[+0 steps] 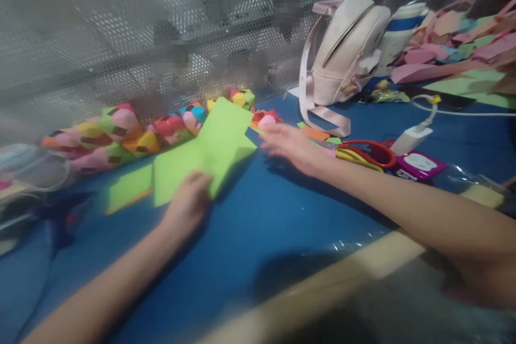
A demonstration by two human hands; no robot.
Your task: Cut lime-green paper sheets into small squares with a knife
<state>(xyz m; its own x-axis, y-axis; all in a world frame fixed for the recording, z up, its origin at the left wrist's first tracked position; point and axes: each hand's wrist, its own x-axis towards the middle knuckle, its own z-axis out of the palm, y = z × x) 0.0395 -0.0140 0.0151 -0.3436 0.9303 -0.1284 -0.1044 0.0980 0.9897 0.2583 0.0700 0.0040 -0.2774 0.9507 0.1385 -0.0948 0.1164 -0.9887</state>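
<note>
Lime-green paper (228,123), a folded or overlapping piece, is pinched at its lower edge by my left hand (192,193). Another flat stack of green paper (131,188) lies on the blue table just left of it. My right hand (288,142) stretches over the table, fingers apart and slightly blurred, with nothing visible in it. Close to its fingertips is a pink and red folded paper piece (266,120). Scissors with red handles (368,151) lie beside my right wrist, and a yellow-handled tool (358,160) rests against them.
Coloured paper balls (124,129) line the table's back edge by a perforated metal panel (250,0). A pale backpack (346,54), a bottle (403,32) and paper scraps (451,59) stand at back right. A white charger (411,140) sits right. A dark blue glue gun-like tool (60,226) lies left.
</note>
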